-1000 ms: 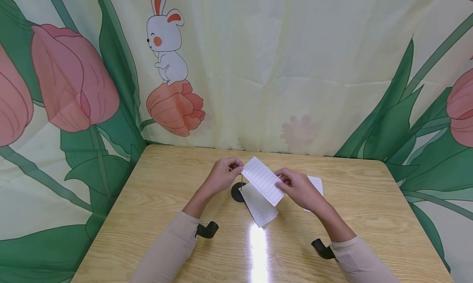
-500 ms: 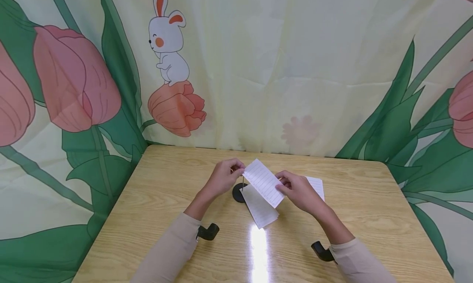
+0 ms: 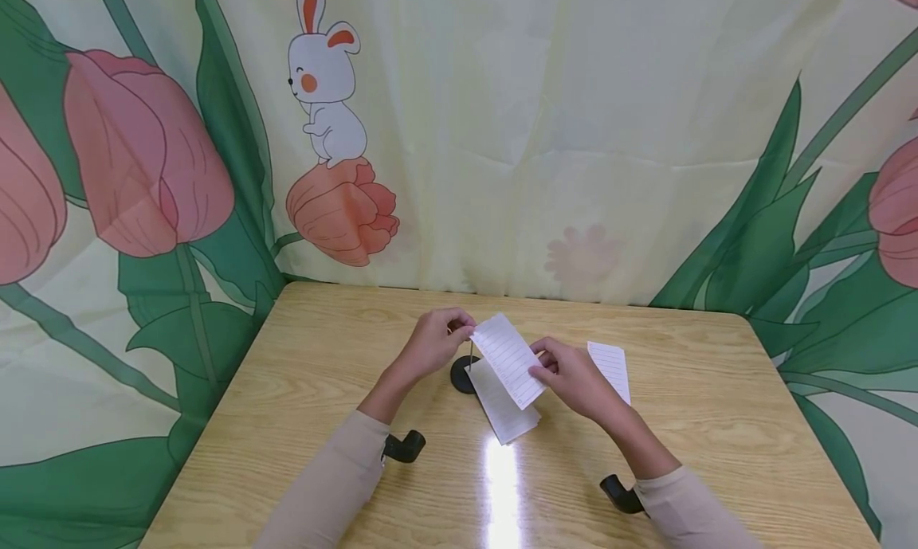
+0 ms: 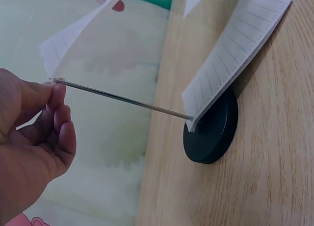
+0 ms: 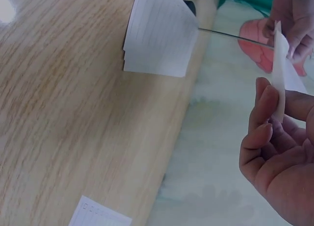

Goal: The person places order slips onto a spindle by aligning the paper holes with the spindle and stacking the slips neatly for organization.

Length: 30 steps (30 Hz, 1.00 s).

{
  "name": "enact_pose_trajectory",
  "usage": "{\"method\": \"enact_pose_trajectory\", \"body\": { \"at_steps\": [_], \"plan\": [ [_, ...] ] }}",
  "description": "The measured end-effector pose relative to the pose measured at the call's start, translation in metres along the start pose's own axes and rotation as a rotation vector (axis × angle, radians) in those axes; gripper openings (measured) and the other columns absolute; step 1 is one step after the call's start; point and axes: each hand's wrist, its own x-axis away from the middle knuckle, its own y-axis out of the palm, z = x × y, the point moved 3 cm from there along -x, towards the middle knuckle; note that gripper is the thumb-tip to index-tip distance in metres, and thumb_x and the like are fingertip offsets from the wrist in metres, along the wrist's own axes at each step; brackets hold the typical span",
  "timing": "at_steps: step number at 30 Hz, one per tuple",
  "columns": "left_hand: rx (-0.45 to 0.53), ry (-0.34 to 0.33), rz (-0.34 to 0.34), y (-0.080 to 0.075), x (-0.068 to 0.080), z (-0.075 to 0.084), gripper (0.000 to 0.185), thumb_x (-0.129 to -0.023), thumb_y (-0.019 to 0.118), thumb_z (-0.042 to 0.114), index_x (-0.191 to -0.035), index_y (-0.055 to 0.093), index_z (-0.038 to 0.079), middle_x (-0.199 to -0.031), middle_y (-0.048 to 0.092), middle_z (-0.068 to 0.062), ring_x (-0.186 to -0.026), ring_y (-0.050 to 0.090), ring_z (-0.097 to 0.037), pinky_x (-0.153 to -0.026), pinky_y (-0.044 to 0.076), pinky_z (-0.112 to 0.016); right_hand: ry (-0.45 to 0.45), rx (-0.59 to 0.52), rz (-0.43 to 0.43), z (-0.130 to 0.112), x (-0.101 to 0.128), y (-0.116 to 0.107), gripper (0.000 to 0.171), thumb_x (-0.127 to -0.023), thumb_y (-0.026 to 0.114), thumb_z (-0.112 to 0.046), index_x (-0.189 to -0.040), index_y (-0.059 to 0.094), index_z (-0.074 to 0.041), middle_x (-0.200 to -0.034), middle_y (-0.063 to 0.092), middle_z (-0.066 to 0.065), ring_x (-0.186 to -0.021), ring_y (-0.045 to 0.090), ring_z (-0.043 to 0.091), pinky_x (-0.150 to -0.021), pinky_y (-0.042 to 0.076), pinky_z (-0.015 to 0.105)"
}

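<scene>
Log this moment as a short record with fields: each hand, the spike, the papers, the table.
left hand: pinches the tip of the metal spike
right hand: holds a lined slip at the spike's tip
spike base: black round disc on the wooden table
impaled slips: small stack already down at the base
loose slip: lies flat on the table, beyond the right hand

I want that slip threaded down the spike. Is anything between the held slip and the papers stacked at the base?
Nothing visible: below the white lined slip, the thin metal spike runs bare to the impaled papers.
</scene>
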Motion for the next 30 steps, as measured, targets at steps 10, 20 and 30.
{"method": "enact_pose_trajectory", "body": {
  "at_steps": [10, 20, 30],
  "plan": [
    [0.0, -0.026, -0.047, 0.002, -0.003, -0.007, 0.009, -0.1, 0.065, 0.003, -0.097, 0.074, 0.003, -0.09, 0.071, -0.009, -0.086, 0.068, -0.03, -0.067, 0.05, -0.026, 0.01, 0.029, -0.004, 0.001, 0.002, 0.005, 0.024, -0.095, 0.073, -0.008, -0.118, 0.067, -0.003, -0.09, 0.074, 0.002, -0.08, 0.067, 0.01, -0.069, 0.054, 0.028],
    [-0.034, -0.057, -0.124, 0.007, -0.006, -0.021, 0.012, -0.1, 0.065, 0.005, -0.092, 0.075, 0.006, -0.087, 0.068, -0.006, -0.079, 0.056, -0.015, -0.068, 0.047, -0.026, 0.028, 0.058, -0.051, 0.009, 0.005, 0.02, 0.024, -0.095, 0.074, -0.011, -0.117, 0.068, -0.005, -0.085, 0.073, -0.001, -0.077, 0.066, 0.008, -0.068, 0.054, 0.027],
    [-0.059, -0.068, -0.118, 0.018, -0.008, -0.041, 0.012, -0.098, 0.068, 0.003, -0.088, 0.073, 0.007, -0.084, 0.066, -0.002, -0.08, 0.055, -0.014, -0.071, 0.048, -0.027, 0.084, 0.079, -0.065, 0.019, 0.007, 0.039, 0.022, -0.092, 0.076, -0.006, -0.113, 0.067, -0.003, -0.083, 0.07, 0.001, -0.074, 0.062, 0.01, -0.063, 0.051, 0.024]
  ]
}}
